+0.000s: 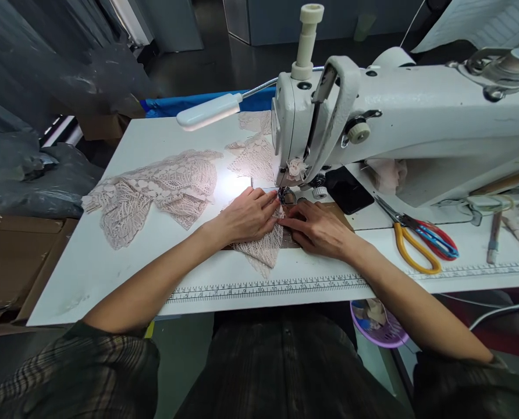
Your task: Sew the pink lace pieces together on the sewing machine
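Head view shows left hand [247,214] and right hand [318,228] pressed flat on lace [263,247] before the needle [282,189]. Best keep fingertips beside it, guiding evenly.

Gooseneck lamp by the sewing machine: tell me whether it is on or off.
On. The lamp points down at the table, and a bright patch lights the surface and lace near the needle.
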`<state>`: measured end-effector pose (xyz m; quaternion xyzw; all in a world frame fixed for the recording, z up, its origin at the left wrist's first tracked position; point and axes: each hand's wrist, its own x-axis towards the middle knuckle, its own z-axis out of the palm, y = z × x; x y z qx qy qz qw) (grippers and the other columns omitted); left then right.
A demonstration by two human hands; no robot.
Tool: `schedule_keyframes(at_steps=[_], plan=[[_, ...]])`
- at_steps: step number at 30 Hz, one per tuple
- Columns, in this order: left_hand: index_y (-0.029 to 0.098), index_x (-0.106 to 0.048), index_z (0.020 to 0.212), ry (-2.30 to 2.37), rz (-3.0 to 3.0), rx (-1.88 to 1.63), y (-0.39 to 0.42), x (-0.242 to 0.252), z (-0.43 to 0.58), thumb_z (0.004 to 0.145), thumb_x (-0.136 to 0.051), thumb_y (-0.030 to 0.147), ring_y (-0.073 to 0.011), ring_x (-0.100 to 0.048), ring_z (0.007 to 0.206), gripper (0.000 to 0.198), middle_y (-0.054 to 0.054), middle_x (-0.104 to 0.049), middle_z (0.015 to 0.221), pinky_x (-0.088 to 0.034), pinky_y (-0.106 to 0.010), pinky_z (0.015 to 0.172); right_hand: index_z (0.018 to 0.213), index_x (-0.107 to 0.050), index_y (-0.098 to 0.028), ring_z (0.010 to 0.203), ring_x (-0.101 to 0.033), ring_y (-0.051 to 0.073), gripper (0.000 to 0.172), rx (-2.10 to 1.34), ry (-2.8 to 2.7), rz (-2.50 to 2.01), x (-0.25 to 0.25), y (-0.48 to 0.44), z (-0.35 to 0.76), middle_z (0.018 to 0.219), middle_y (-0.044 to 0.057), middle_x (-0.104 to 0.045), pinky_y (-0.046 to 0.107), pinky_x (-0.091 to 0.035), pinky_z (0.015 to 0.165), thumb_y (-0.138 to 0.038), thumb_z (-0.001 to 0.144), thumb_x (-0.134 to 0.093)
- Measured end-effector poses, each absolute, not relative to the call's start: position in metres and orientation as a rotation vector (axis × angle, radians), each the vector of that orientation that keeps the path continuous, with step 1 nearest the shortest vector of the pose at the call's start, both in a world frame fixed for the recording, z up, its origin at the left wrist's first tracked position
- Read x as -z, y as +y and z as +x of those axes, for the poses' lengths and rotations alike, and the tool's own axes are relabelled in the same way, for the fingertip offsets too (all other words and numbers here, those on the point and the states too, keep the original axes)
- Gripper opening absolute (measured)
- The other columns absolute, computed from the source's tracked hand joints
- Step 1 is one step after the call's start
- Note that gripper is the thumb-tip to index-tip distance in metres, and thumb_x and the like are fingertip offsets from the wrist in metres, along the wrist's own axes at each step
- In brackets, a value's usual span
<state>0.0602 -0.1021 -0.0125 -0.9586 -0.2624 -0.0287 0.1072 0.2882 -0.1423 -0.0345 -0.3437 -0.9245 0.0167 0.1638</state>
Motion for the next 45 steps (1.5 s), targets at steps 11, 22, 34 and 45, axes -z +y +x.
schedule_keyframes(at_steps=[11,22,34,45], plan=[[0.004,-0.059,0.129,-0.842,-2.850,0.221,-0.104,0.018,0.058,0.101,-0.039,0.034,-0.0315,-0.057,0.107,0.045,-0.021,-0.054,0.142,-0.043,-0.046,0.088,0.117,-0.067,-0.019,0.099,-0.051,0.025,0.031,-0.095,-2.607,-0.963,0.037,-0.143,0.290,0.107,0.014,-0.058,0.043,-0.046,0.085,-0.017,0.093,-0.047],[0.005,-0.057,0.133,-0.924,-2.867,0.281,-0.109,0.023,0.058,0.100,-0.041,0.036,-0.0318,-0.056,0.110,0.047,-0.021,-0.051,0.145,-0.043,-0.048,0.090,0.117,-0.070,-0.022,0.101,-0.054,0.024,0.031,-0.211,-2.481,-0.949,0.041,-0.143,0.292,0.108,0.012,-0.058,0.042,-0.049,0.087,-0.020,0.093,-0.050],[0.012,-0.068,0.107,-0.710,-2.800,0.544,-0.111,0.030,0.059,0.100,-0.045,0.025,-0.0205,-0.062,0.084,0.028,-0.010,-0.072,0.112,-0.046,-0.040,0.083,0.119,-0.069,-0.020,0.104,-0.053,0.025,0.033,-0.208,-2.498,-0.965,0.043,-0.144,0.291,0.109,0.014,-0.056,0.045,-0.048,0.090,-0.018,0.091,-0.051],[0.013,-0.065,0.118,-0.719,-2.916,0.361,-0.107,0.020,0.053,0.097,-0.045,0.030,-0.0269,-0.062,0.095,0.034,-0.014,-0.064,0.128,-0.045,-0.046,0.082,0.121,-0.066,-0.020,0.101,-0.053,0.027,0.032,-0.142,-2.554,-1.106,0.038,-0.147,0.287,0.110,0.016,-0.055,0.044,-0.049,0.086,-0.020,0.095,-0.048]])
